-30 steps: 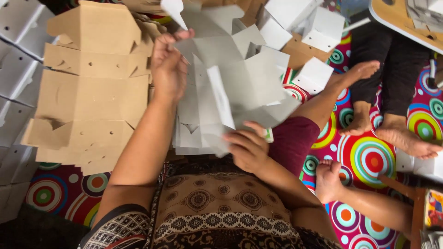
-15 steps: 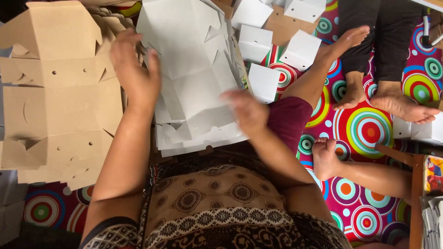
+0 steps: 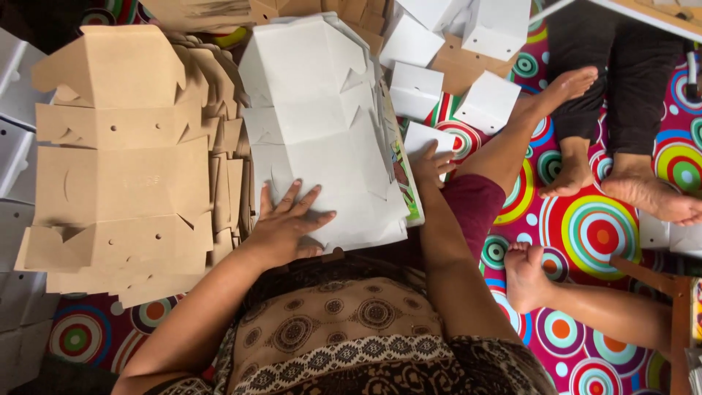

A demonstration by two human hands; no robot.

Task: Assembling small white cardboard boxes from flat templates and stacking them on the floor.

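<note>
White stack: a pile of flat white box blanks lies on the lap and floor, in the middle of the frame from the top edge down to just below centre.
Direction: its long axis runs up and down the frame, leaning slightly; the narrow end with the flaps points to the top, and the wide end lies under the left hand.
Left hand: the left hand lies flat on the lower edge of the pile, fingers spread apart, palm pressing down, gripping nothing.
Right hand: the right hand rests at the pile's right edge, fingers loosely open, tips on a white sheet; I cannot tell whether it pinches anything.
Doing it well: I judge that the flat palm should hold the pile still while the other hand squares the edge or lifts a single sheet, so nothing slides.
Left of frame: a stack of brown blanks lies just beside it.
Upper right: folded white boxes sit on the patterned mat.
</note>
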